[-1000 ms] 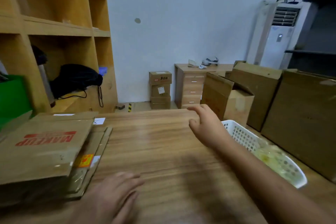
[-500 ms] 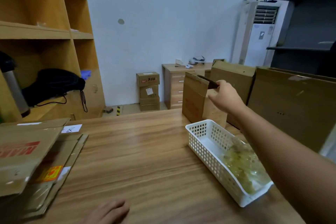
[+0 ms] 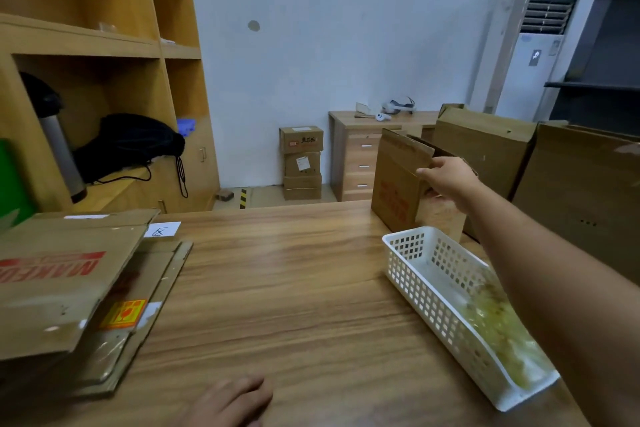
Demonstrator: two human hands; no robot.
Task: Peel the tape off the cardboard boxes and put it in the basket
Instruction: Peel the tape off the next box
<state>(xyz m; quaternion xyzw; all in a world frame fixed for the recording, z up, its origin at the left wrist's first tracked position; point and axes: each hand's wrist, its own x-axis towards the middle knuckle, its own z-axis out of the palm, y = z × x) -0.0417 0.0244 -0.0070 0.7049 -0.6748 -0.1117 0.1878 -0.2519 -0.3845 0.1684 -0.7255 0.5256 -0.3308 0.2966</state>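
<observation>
My right hand [image 3: 450,180] reaches past the far right edge of the wooden table [image 3: 294,288] and grips the top edge of a folded cardboard box [image 3: 398,184] with red print that stands upright there. A white perforated basket [image 3: 433,291] lies on the table's right side, under my right forearm, with crumpled clear tape [image 3: 491,326] inside. My left hand [image 3: 228,404] rests flat on the table at the near edge, fingers relaxed. Flattened cardboard boxes [image 3: 62,281] with red lettering are stacked at the table's left.
More large flattened cartons [image 3: 581,198] lean upright right of the table. A wooden shelf unit [image 3: 104,80] with a black bag and a flask stands at the left. A small drawer cabinet [image 3: 356,156] and stacked little boxes [image 3: 301,163] sit by the back wall.
My right hand moved from above the table's middle out to the upright box and took hold of its top edge. The view turned right, then slightly back left. My left hand stayed near the front edge.
</observation>
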